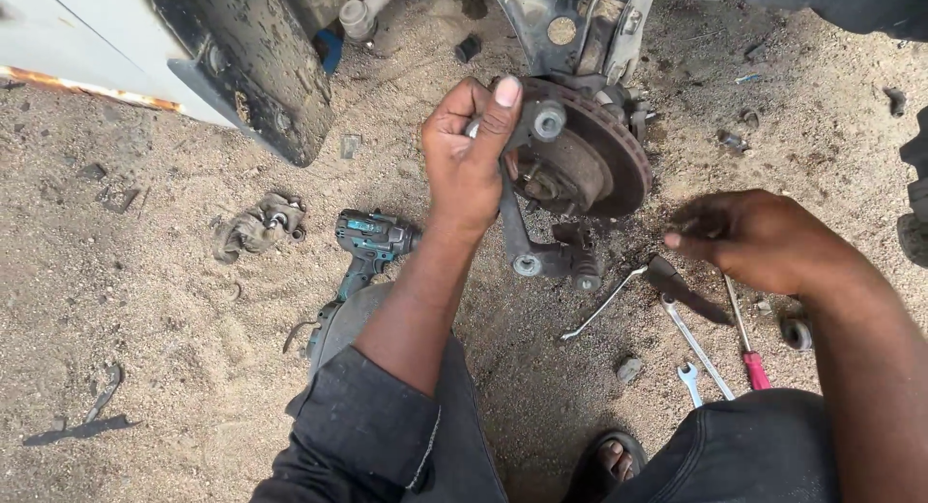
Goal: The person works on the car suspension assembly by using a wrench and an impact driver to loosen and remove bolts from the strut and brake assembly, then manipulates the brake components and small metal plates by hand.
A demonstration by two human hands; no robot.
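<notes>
My left hand (pixel 466 160) is closed around the upper end of a dark caliper bracket (pixel 541 257), which sits against the rusty brake disc (pixel 619 145) on the wheel hub. My thumb points up beside a round guide pin (pixel 548 119). My right hand (pixel 759 240) hovers low over the tools on the sandy ground, fingers curled and pointing left, blurred. A dark flat tool (pixel 688 292) lies just under its fingertips; whether the hand grips it does not show.
A teal impact driver (pixel 372 239) lies by my left forearm. A dusty brake part (pixel 259 225) rests further left. A bent wrench (pixel 604 305), a spanner (pixel 698 353) and a red-handled screwdriver (pixel 750 356) lie at right. The car's dark mud flap (pixel 256 73) hangs above; my sandalled foot (pixel 613 459) is below.
</notes>
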